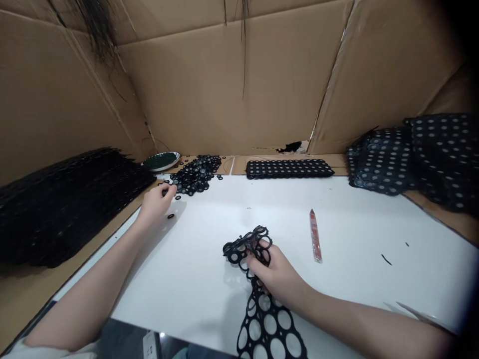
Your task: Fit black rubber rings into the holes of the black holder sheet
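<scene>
My left hand (pixel 157 203) is at the near left edge of a heap of small black rings (pixel 194 175). Its fingers are curled together in a pinch, and something dark and small shows between them. One loose black ring (pixel 171 216) lies on the white board beside that wrist. In my right hand (pixel 275 269) is a limp black sheet full of round holes (pixel 270 324). The thumb and fingers grip it near its upper end, which is bunched and folded over. The rest of the sheet hangs down toward me past the board's front edge.
A dish with dark green contents (pixel 160 161) stands behind the heap. Black strips (pixel 67 204) are stacked at left. A flat perforated stack (pixel 290 168) lies at the back, folded perforated sheets (pixel 389 159) at right. A red-wrapped pointed tool (pixel 315 237) and metal tweezers-like tool (pixel 417 314) lie on the board.
</scene>
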The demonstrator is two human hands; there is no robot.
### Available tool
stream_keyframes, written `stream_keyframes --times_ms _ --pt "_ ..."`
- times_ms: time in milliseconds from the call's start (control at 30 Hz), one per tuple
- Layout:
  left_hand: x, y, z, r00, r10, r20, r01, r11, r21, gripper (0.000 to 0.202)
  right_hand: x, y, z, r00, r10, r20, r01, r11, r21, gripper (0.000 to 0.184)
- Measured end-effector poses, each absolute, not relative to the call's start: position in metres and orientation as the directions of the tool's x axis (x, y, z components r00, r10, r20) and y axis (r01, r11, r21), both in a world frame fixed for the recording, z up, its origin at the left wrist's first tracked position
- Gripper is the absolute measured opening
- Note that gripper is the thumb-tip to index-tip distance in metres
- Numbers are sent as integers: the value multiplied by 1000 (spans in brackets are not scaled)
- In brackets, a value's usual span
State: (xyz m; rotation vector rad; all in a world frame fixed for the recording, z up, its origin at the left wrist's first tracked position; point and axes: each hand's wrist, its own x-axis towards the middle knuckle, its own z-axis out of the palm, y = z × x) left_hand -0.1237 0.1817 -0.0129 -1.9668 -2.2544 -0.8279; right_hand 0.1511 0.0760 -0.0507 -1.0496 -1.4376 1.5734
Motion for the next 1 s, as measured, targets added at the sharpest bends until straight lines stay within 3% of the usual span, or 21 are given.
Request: stream_keyframes --times_ms 67,233,333,633,1000 --pt "-132 175 -18 -138 925 354 962 41 269 36 151 76 -53 -397 915 -69 -4 -76 -997 11" --pt "-136 167 -37 31 973 229 994 -6 -111 36 151 76 -57 -399 916 -38 -20 -50 -999 11" --pt "-134 171 -42 12 979 203 981 28 -192 38 150 76 -55 -392 920 -21 -30 -35 -999 10" --pt "-139 174 -47 -54 969 241 989 85 -118 35 148 76 -59 -382 923 -39 33 -28 -999 9" --pt "-136 184 -40 25 966 258 997 -44 67 28 146 76 -60 -381 924 -30 16 -26 -1000 10"
